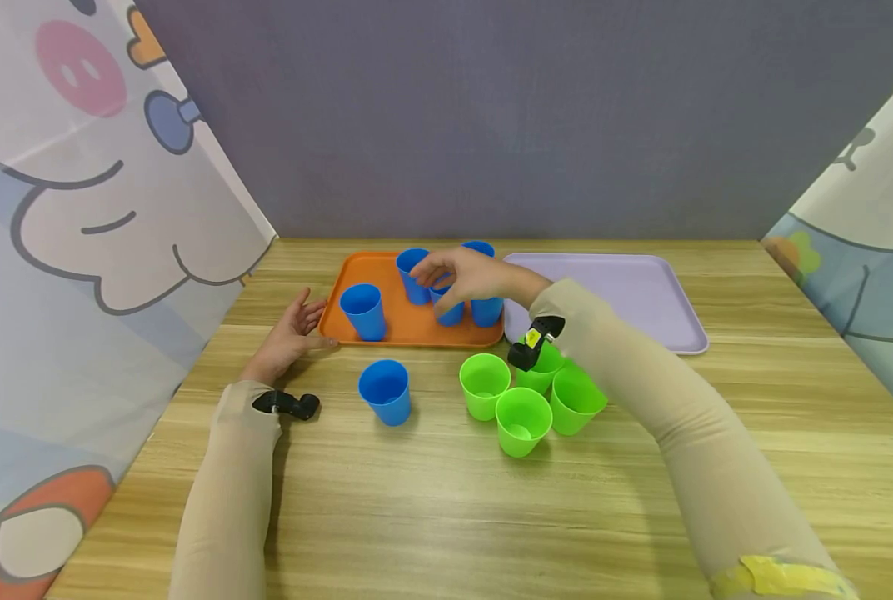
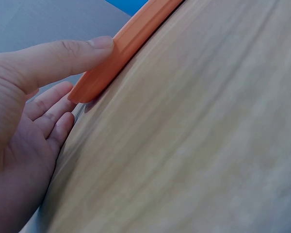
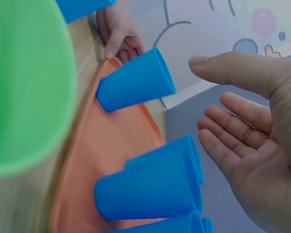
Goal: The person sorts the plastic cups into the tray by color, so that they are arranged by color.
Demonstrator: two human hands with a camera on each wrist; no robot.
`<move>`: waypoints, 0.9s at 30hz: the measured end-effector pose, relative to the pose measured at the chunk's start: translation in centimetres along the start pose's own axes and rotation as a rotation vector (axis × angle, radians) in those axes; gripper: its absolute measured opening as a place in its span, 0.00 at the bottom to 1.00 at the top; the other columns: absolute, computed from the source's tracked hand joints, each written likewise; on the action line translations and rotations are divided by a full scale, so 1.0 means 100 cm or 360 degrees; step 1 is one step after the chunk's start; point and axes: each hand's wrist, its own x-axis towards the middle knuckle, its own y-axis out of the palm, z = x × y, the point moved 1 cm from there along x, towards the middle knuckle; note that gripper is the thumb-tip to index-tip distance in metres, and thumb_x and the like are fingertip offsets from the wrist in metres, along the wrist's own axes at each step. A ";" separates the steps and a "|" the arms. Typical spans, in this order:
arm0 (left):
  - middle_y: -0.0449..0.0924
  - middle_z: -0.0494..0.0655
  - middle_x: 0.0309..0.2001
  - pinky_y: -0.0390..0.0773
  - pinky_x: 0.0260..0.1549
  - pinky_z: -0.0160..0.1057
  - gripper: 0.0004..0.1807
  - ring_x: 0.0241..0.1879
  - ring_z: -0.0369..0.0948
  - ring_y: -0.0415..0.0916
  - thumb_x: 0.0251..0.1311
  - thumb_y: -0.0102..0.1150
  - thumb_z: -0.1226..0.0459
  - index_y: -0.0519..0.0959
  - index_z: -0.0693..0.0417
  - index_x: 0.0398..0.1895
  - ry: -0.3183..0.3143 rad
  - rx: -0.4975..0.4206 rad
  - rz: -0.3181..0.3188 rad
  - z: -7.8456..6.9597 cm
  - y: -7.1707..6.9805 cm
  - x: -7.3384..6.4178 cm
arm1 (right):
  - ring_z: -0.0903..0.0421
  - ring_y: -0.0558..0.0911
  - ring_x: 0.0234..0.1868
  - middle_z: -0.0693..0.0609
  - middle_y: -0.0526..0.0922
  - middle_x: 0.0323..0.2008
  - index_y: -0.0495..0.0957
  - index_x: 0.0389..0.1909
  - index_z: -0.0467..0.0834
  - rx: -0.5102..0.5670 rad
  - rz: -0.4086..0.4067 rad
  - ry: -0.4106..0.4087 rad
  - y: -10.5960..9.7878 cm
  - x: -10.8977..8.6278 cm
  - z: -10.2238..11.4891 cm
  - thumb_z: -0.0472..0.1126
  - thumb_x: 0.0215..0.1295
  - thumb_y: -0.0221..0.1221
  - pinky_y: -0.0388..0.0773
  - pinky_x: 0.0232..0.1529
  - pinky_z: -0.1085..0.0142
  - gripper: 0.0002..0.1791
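Note:
My left hand (image 1: 285,337) rests at the near left corner of the orange tray (image 1: 404,323). Its straight thumb touches the front rim (image 2: 128,41), and the loosely bent fingers lie along the left side. Several blue cups stand upright on that tray, one of them (image 1: 365,315) apart at the left. Above the group at the tray's right side hovers my right hand (image 1: 465,277), thumb and fingers spread and nothing between them. In the right wrist view, a gap separates the fingers from the nearest blue cups (image 3: 145,187). Another blue cup (image 1: 386,396) stands on the table before the tray.
Several green cups (image 1: 484,387) stand close together on the wooden table (image 1: 416,517), right of the single blue cup and partly under the right forearm. A lilac tray (image 1: 611,287) lies against the orange tray's right side. A grey wall (image 1: 491,125) closes off the back.

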 end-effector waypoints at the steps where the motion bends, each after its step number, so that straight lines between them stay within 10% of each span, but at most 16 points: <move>1: 0.44 0.65 0.77 0.46 0.73 0.54 0.63 0.75 0.59 0.44 0.53 0.60 0.86 0.26 0.56 0.79 0.0001 -0.0004 0.0000 0.000 0.000 0.000 | 0.44 0.73 0.63 0.35 0.74 0.60 0.69 0.64 0.29 0.0012 0.0019 -0.0011 0.002 0.000 0.000 0.25 0.52 0.68 0.69 0.66 0.58 0.35; 27: 0.45 0.64 0.77 0.47 0.73 0.55 0.63 0.75 0.58 0.45 0.53 0.62 0.85 0.27 0.57 0.79 -0.0002 0.0007 0.0007 0.000 0.000 -0.001 | 0.49 0.74 0.61 0.50 0.80 0.56 0.73 0.64 0.39 -0.0116 0.0485 -0.0153 0.052 0.000 0.019 0.35 0.53 0.74 0.71 0.63 0.50 0.36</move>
